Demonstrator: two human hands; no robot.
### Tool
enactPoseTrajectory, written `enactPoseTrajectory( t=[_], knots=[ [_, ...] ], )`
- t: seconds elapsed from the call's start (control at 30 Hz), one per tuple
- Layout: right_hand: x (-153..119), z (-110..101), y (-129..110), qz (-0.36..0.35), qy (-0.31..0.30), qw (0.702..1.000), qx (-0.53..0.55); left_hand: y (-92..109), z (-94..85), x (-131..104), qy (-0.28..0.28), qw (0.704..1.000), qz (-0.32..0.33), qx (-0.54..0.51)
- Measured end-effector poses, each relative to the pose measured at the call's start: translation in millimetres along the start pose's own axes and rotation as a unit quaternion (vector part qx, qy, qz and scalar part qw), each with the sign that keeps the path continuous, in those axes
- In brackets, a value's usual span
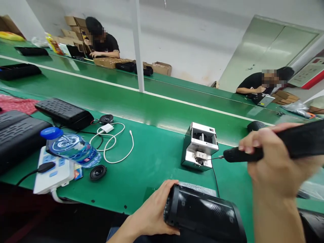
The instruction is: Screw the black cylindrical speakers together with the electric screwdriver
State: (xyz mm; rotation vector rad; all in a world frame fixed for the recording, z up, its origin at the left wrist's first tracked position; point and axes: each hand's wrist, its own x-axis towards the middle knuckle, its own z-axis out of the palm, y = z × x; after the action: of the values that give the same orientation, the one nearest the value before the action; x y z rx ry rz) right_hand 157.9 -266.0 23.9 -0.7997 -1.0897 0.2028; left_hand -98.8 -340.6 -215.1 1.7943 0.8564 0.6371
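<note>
My left hand (155, 213) grips the end of a black speaker housing (206, 210), which lies on its side at the front edge of the bench. My right hand (274, 158) is wrapped round a black electric screwdriver (303, 136), held level and pointing left. The screwdriver's thin bit reaches the front of a small silver screw feeder (191, 153); whether it touches a screw there is too small to tell. Under the far side of the housing, a grey sheet (199, 188) shows in part.
To the left are a water bottle (73, 148), a white power strip (54, 173), a white cable (111, 161) and loose speaker drivers (98, 172). Black speaker housings (64, 113) stand behind them. A white post (138, 47) rises mid-bench. Two people (107, 44) work across the green bench (152, 145).
</note>
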Motion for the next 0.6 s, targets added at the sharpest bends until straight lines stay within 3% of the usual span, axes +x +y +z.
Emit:
enactPoseTrajectory(
  t=[0.13, 0.27, 0.47, 0.6],
  knots=[
    [-12, 20, 24, 0.024, -0.057, 0.998, -0.03, -2, 0.9, -1, 0.001, 1.0, 0.011, 0.0],
    [-12, 25, 32, 0.048, -0.062, 0.996, -0.041, -2, 0.5, -1, 0.005, 1.0, 0.021, 0.002],
    [-13, 25, 29, 0.075, -0.063, 0.995, -0.033, 1, 0.5, 0, 0.009, 1.0, 0.015, 0.01],
    [-8, 8, 10, 0.073, -0.041, 0.996, -0.032, 1, 0.3, 0, 0.007, 1.0, 0.008, 0.01]
  ],
)
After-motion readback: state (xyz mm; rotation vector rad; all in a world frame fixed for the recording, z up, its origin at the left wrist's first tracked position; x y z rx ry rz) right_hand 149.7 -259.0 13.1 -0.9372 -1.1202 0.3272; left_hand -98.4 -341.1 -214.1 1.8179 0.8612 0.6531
